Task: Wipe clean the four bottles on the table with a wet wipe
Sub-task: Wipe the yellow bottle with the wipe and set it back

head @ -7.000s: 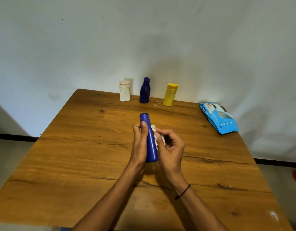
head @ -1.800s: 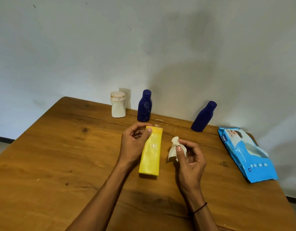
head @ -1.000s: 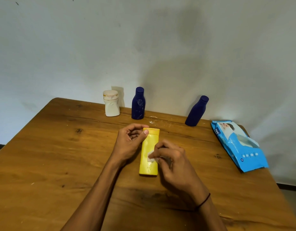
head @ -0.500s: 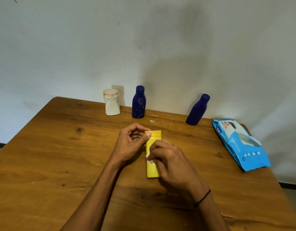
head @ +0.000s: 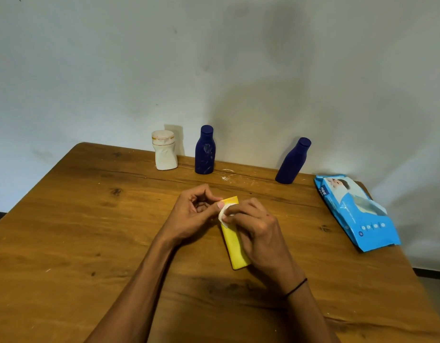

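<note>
The yellow bottle [head: 235, 246] lies on its side in the middle of the wooden table [head: 72, 231], cap end pointing away; I think it is laid flat so it will not tip while it is rubbed. The left hand [head: 193, 216] has curled fingers and pinches the cap end to keep the bottle from rolling; the right hand [head: 257, 230] curls over the bottle and pinches the small white wet wipe [head: 223, 215], pressing it near the cap. At the back by the wall stand the white bottle [head: 165, 151] and a dark blue bottle [head: 205, 151]; another dark blue bottle [head: 293, 161] stands well apart to the right, likely kept separate. The blue wipes pack [head: 357, 214] lies at the right edge; it says "mee"; the smaller words are too tiny to read.
</note>
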Action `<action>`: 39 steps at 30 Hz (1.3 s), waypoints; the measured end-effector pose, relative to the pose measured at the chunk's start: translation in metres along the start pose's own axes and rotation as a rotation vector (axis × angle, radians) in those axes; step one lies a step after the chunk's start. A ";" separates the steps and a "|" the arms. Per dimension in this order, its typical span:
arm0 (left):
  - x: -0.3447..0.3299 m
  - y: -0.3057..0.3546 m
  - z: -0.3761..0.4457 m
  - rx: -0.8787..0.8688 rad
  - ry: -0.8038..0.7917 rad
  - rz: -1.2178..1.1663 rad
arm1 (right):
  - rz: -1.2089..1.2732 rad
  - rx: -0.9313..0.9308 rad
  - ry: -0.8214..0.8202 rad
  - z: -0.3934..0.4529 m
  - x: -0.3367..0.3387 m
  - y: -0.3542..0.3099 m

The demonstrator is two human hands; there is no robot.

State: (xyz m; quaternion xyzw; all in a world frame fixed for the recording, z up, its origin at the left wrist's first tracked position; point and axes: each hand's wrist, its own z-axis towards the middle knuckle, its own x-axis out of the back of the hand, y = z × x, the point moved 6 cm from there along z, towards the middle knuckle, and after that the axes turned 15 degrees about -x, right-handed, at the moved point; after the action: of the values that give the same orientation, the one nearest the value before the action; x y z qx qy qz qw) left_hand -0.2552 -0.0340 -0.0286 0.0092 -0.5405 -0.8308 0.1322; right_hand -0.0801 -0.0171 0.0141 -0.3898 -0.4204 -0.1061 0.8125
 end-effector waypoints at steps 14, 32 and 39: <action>-0.008 0.000 0.003 -0.022 -0.079 0.024 | 0.047 -0.058 0.133 0.003 0.005 0.012; 0.013 0.000 0.006 -0.010 0.197 -0.055 | 0.636 -0.484 0.115 -0.004 0.009 0.050; 0.028 -0.006 0.005 0.050 0.421 -0.133 | 0.969 -0.668 0.175 -0.007 0.002 0.059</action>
State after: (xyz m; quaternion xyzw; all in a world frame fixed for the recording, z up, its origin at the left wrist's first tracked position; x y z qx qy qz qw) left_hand -0.2839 -0.0342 -0.0282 0.2214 -0.5196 -0.8038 0.1867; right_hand -0.0449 0.0175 -0.0185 -0.7616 -0.0698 0.1185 0.6333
